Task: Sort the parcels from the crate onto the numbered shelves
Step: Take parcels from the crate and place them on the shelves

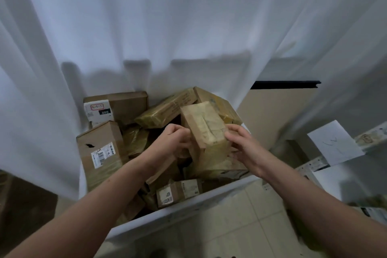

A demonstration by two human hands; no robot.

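White curtain [188,16] behind crate [188,202], label [99,111] "090"; left hand [173,138] and right hand [240,142] tight around taped parcel [205,130].

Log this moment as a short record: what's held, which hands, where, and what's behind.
held: taped brown parcel
left hand: grips parcel's left side
right hand: grips its right side
location: over the white crate, full of other parcels
behind: white curtain
far right: white paper sheet

1 crate [188,204]. At least 8 parcels [100,153] in it; pile overlaps, exact count unclear. 3 carry white labels [98,111]. 2 hands: left hand [174,138], right hand [240,142], gripping 1 held parcel [204,125]. 1 paper sheet [333,142].
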